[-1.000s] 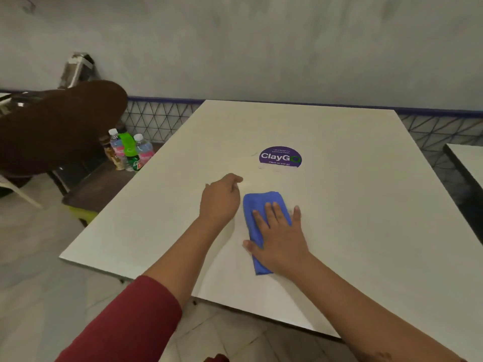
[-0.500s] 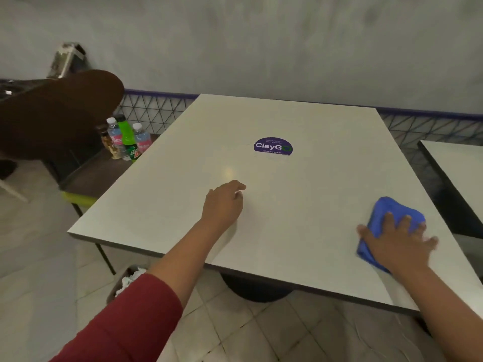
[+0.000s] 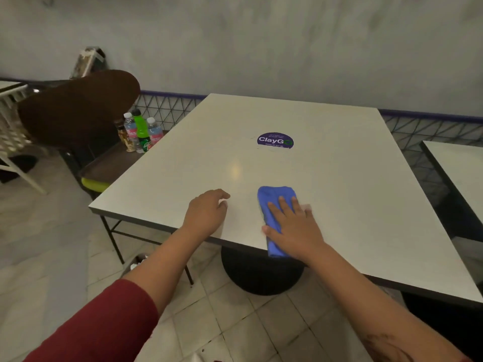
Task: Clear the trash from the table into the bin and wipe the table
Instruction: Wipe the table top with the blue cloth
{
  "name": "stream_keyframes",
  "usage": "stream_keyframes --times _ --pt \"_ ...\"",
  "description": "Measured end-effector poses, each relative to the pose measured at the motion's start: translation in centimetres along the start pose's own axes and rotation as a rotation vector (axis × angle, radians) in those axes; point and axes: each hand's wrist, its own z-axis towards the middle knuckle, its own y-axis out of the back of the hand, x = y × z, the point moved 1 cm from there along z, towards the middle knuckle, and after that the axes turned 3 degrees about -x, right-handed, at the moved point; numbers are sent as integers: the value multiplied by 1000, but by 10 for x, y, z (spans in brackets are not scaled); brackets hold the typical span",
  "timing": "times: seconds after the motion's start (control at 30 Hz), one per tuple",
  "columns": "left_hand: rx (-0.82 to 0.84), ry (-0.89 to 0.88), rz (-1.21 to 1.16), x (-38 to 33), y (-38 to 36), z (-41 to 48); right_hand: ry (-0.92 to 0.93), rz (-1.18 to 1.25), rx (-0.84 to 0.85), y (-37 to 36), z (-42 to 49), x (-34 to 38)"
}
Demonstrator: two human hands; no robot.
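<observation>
Blue cloth [image 3: 274,202] pinned under the right hand [image 3: 295,231] at the worktop's [image 3: 339,192] near edge — centre of the frame.
Fingers lie straight across the cloth, its lower end reaching past the edge; the left hand [image 3: 206,212] rests alongside, loosely curled, holding nothing — bottles [image 3: 141,131] stand at centre left.

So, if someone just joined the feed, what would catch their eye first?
The blue cloth at the near edge of the white table, pressed flat under the right hand. Next the purple ClayGo sticker at mid-table, then the bottles standing left of the table.
</observation>
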Motion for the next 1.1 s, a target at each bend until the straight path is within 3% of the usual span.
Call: stream_keyframes --times 0.1,0.23,0.47,0.8,1.1 --pt "-7 -15 1 3 7 6 -107 -62 -1 3 -9 -25" --pt "-24 -40 11 17 20 16 -394 -110 -6 7 5 -40" --pt "-87 -43 -35 80 63 53 -605 7 -17 9 82 15" --pt "-130 -5 -58 205 132 123 -349 -27 -29 1 193 205" --pt "-6 -154 -146 221 132 165 87 -8 28 -7 202 305"
